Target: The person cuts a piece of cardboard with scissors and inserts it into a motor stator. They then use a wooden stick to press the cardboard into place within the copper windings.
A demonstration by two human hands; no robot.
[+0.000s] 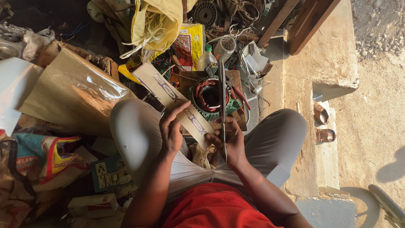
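The left hand (171, 128) pinches a long strip of pale insulating paper (175, 99) between thumb and fingers, holding it slantwise above the lap, while the right hand (232, 143) is closed around the handles of long scissors (222, 97) whose blades stand upright across the strip's lower end. Just beyond the strip sits a green motor stator (209, 98) with copper windings, red-handled pliers (241, 97) beside it. Further out lie a clear plastic bottle (206, 57), a yellow sack (156, 23), and sandals (322, 124) on the concrete step.
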